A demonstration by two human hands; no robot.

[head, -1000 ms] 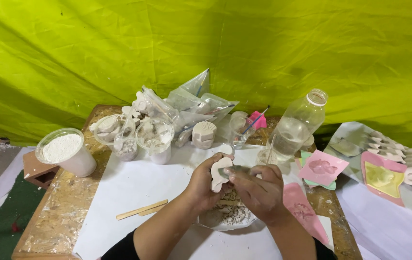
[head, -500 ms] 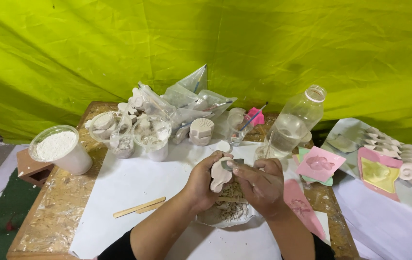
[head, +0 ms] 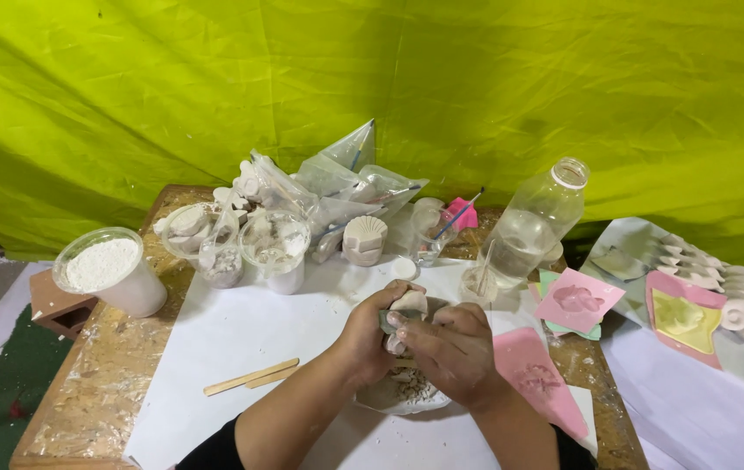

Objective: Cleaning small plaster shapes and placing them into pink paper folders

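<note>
- Holding a small white plaster cast (head: 410, 302) is the left hand (head: 370, 335), its grip closed round the piece; the cast sits above a shallow white dish (head: 394, 399) near the middle of the table (head: 98, 383).
- Right hand (head: 450, 348) lies against the cast from the other side, fingers curled; whether its grip encloses a thin tool or only the cast cannot be told.
- Change noted: compared with a second ago both hands sit slightly lower and closer to the dish, the cast turned a little in the fingers; the work remains on the same piece, with nothing set down.
- Dish holds pale, crumbly scrapings directly under the cast.
- White paper sheet (head: 241, 348) under the dish is smooth and matt; two flat wooden sticks (head: 250, 377) lie left of the dish.
- Beyond the dish: a ribbed shell-shaped cast (head: 364, 238), clear cups (head: 274, 248) with plaster pieces, crumpled plastic bags (head: 346, 178).
- Far left of the dish: a tub of fine white powder (head: 111, 271).
- Right of the dish: a clear plastic bottle (head: 533, 224), pink flexible moulds (head: 578, 299), and a row of white shell casts (head: 742, 300).
- Table surface is rough, speckled chipboard.
</note>
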